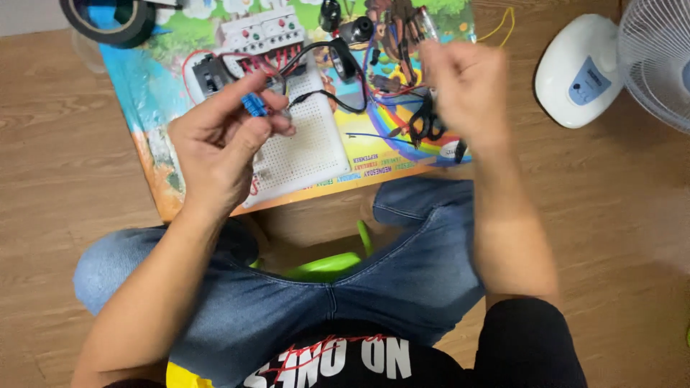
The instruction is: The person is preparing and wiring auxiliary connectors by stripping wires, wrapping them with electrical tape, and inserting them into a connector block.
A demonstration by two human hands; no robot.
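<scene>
Your left hand (219,140) pinches a small blue cylindrical component (253,105) above the white plastic breadboard (305,147)'s left edge. Your right hand (466,86), blurred, is clenched well right of the breadboard; I cannot tell what it grips.

Your left hand (215,147) sits in the upper left of the frame and your right hand (463,82) in the upper middle; both are bare, with no rings, watch or gloves, and both forearms are uncovered down to the bottom of the picture. Across the lower middle you wear blue denim jeans (323,294) with faded knees, a stitched centre seam and a turned-up cuff. At the bottom edge is your black T-shirt (525,345), short-sleeved, with large white block lettering and thin red scribbled lines on the chest. A small yellow patch (188,377) shows at its lower left.
</scene>
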